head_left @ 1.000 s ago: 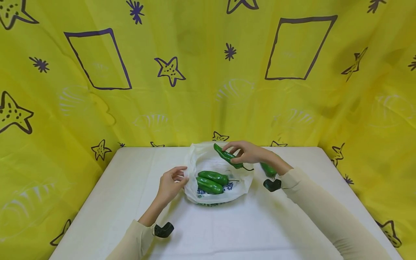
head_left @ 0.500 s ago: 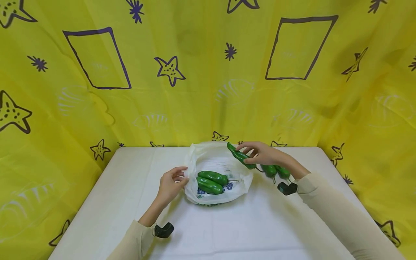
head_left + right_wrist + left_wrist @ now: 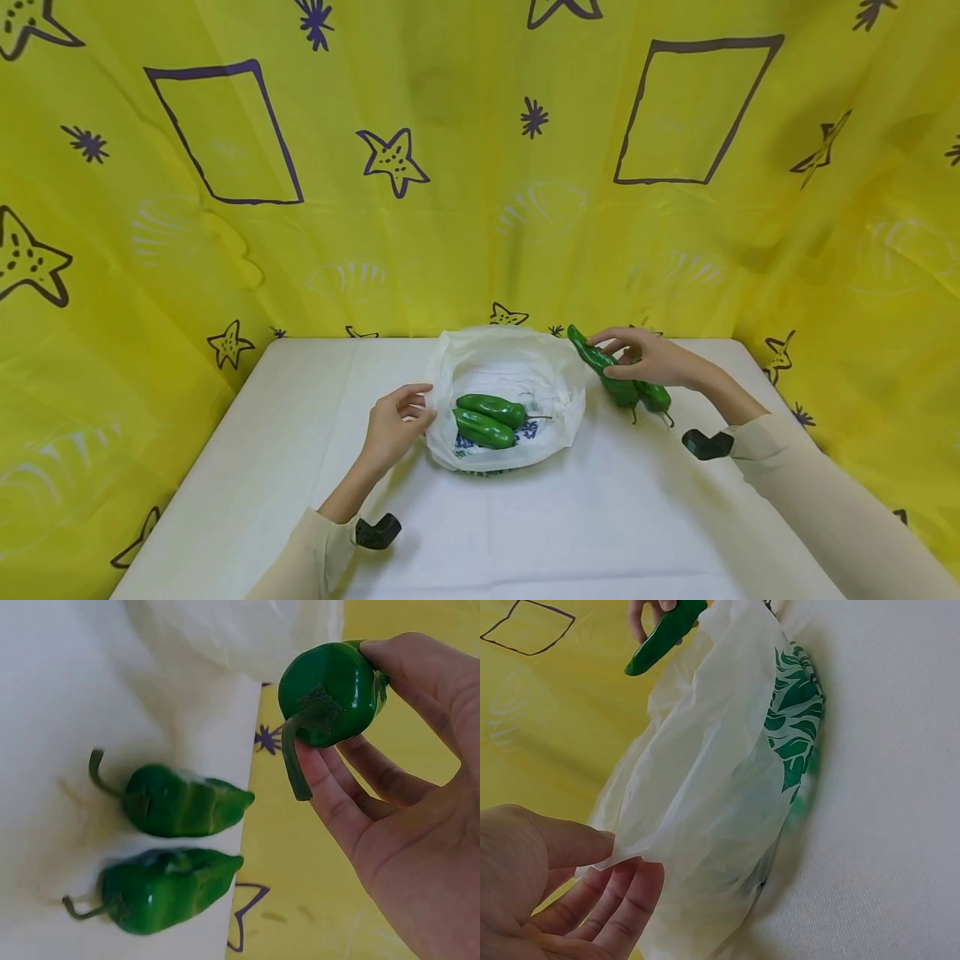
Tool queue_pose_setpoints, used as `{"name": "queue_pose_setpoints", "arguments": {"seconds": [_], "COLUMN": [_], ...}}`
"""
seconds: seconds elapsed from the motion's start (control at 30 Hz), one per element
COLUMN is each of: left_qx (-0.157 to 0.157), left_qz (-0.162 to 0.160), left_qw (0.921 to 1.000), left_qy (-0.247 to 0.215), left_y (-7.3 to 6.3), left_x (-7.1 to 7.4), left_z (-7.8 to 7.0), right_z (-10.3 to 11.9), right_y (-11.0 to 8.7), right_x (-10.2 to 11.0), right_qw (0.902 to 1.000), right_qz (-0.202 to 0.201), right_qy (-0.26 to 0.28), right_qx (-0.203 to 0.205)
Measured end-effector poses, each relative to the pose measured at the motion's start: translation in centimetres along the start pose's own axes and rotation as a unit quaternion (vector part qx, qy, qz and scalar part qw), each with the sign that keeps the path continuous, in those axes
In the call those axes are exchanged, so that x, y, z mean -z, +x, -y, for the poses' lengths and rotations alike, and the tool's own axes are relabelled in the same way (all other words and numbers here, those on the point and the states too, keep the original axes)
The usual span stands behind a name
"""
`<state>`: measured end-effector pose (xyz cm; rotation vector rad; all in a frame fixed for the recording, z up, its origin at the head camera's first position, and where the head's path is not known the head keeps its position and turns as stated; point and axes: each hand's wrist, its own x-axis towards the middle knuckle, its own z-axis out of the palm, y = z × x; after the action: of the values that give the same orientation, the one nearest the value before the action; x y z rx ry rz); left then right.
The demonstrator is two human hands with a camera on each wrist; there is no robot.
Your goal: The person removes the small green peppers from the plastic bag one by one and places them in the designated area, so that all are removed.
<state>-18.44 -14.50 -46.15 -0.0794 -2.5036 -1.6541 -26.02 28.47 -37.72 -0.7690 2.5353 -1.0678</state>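
A white plastic bag [image 3: 566, 375] with green print lies mouth toward me. My left hand [image 3: 395, 427] pinches its left rim between thumb and fingers, as the left wrist view shows. Inside the bag, two green peppers [image 3: 491, 408] lie side by side. Right of the bag, my right hand [image 3: 654, 360] holds another green pepper [image 3: 330, 694] in the air, thumb on one side and fingers on the other, its stem toward the wrist. Below that hand, two more peppers [image 3: 187, 806] rest on the table, partly hidden behind the held one in the head view.
A white cloth covers the table [image 3: 480, 533]. Close behind its far edge hangs a yellow curtain [image 3: 465, 250] with dark star drawings, which also runs along both sides.
My right hand has carried the held pepper rightward, from over the bag to over the two peppers on the table. The left hand and the bag have stayed in place.
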Motion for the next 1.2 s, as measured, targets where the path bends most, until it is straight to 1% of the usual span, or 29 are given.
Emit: {"name": "queue_pose_setpoints", "arguments": {"seconds": [0.1,0.2,0.4,0.5,0.63,0.8,0.97,1.2], "left_qx": [0.001,0.000,-0.002,-0.001,0.000,-0.003,-0.009,-0.010], "left_qz": [-0.001,-0.002,0.000,0.001,0.000,0.000,-0.001,0.000], "left_qw": [1.0000,1.0000,1.0000,1.0000,1.0000,1.0000,0.9999,0.9999], "left_qy": [0.003,0.007,0.007,0.007,0.007,0.005,0.008,0.005], "left_y": [0.0,0.0,0.0,0.0,0.0,-0.1,-0.1,-0.1], "left_x": [0.0,0.1,0.2,0.2,0.1,0.2,0.2,0.1], "left_z": [0.0,-0.1,-0.2,-0.3,-0.3,-0.5,-0.4,-0.4], "right_z": [-0.6,-1.2,-2.6,-3.4,-4.3,-4.8,-5.4,-6.6], "right_y": [-0.9,-1.8,-3.4,-4.1,-4.9,-5.7,-6.4,-7.0], "right_x": [0.5,1.1,2.1,2.5,2.9,3.2,3.2,3.3], "right_qw": [0.9998,0.9996,0.9989,0.9983,0.9963,0.9934,0.9921,0.9922], "right_qz": [-0.011,-0.022,-0.043,-0.055,-0.072,-0.091,-0.101,-0.108], "right_qy": [-0.007,-0.006,0.000,-0.009,-0.028,-0.047,-0.038,-0.020], "right_qx": [-0.014,-0.019,-0.016,-0.020,-0.036,-0.052,-0.063,-0.059]}}
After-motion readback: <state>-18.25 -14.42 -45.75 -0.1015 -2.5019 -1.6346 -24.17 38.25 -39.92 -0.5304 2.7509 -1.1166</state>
